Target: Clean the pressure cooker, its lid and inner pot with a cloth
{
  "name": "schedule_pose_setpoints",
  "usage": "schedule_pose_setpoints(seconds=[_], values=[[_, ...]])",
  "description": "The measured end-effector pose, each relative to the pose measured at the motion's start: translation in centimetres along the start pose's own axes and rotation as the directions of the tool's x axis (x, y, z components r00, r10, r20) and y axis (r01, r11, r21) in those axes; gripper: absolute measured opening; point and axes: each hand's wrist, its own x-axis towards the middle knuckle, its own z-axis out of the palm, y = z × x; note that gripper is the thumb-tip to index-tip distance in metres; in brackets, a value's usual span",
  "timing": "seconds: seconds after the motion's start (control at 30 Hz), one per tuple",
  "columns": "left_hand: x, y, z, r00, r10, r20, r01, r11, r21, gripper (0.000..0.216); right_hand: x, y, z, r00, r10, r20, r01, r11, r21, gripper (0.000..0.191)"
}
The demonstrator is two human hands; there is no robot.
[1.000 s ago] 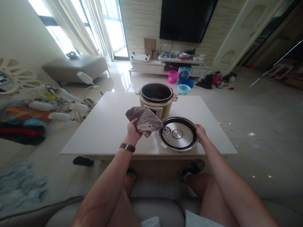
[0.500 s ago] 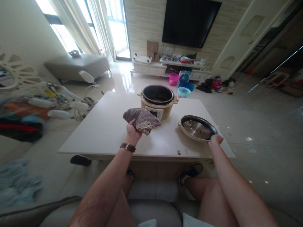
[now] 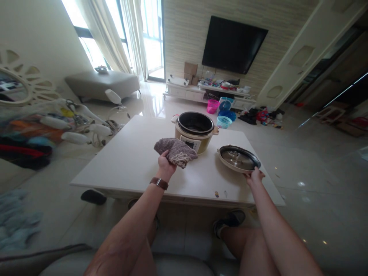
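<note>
A folded grey-brown cloth (image 3: 176,150) with a pale pattern is gripped in my left hand (image 3: 166,165), thumb on top, in front of the electric pressure cooker (image 3: 197,140). The cooker stands uncovered on the white table (image 3: 123,161), its dark inner pot in view. To its right is the cooker's round lid (image 3: 237,159), its metal inner side facing up. My right hand (image 3: 255,175) grips the lid's near right rim, thumb over the edge and fingers beneath. Whether the lid's far side touches the table I cannot tell.
Two small items (image 3: 216,194) lie near the table's front edge. Beyond the table stand a pink basket (image 3: 212,106) and a light-blue basket (image 3: 224,122). Left of the table is a lamp with several white shades (image 3: 76,138). My legs are under the front edge.
The view has tilted up slightly. My right hand has shifted its hold on the lid's rim, fingers now showing underneath. My left hand still holds the cloth before the cooker.
</note>
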Motion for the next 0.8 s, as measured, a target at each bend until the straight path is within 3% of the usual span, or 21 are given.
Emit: schedule_pose_setpoints(seconds=[0.1, 0.23, 0.3, 0.37, 0.43, 0.57, 0.63, 0.7, 0.8], values=[[0.1, 0.2, 0.0, 1.0, 0.005, -0.015, -0.005, 1.0, -0.024, 0.042, -1.1, -0.4, -0.3, 0.996, 0.004, -0.091, -0.012, 0.996, -0.091, 0.039], [0.2, 0.6, 0.2, 0.999, 0.006, -0.033, -0.009, 0.998, -0.065, 0.04, -3.1, -1.5, -0.8, 0.954, -0.233, -0.188, 0.154, 0.92, -0.361, 0.047], [0.3, 0.9, 0.3, 0.999, 0.011, -0.037, -0.015, 0.995, -0.099, 0.04, -4.5, -2.5, -0.4, 0.876, -0.464, -0.134, 0.351, 0.803, -0.482, 0.045], [0.2, 1.2, 0.4, 0.999, 0.018, -0.033, -0.022, 0.991, -0.131, 0.04, -6.6, -3.9, 1.1, 0.741, -0.667, 0.07, 0.596, 0.606, -0.526, 0.037], [0.2, 1.5, 0.6, 0.999, 0.022, -0.028, -0.026, 0.988, -0.152, 0.04, -9.4, -5.7, 4.0, 0.596, -0.735, 0.324, 0.778, 0.43, -0.458, 0.028], [0.2, 1.8, 0.8, 0.999, 0.033, -0.04, -0.041, 0.98, -0.193, 0.041, -16.0, -9.3, 12.8, 0.235, -0.651, 0.721, 0.972, 0.17, -0.164, 0.025], [0.2, 2.0, 1.0, 0.998, 0.03, -0.05, -0.041, 0.976, -0.215, 0.041, -18.8, -10.4, 17.6, 0.107, -0.555, 0.825, 0.994, 0.072, -0.08, 0.03], [0.2, 2.3, 1.0, 0.998, 0.021, -0.057, -0.034, 0.972, -0.233, 0.04, -20.8, -10.8, 21.8, 0.06, -0.442, 0.895, 0.997, -0.009, -0.071, 0.037], [0.2, 2.9, 1.1, 0.998, 0.018, -0.053, -0.031, 0.969, -0.246, 0.039, -22.3, -10.4, 25.9, 0.128, -0.23, 0.965, 0.983, -0.1, -0.154, 0.038]])
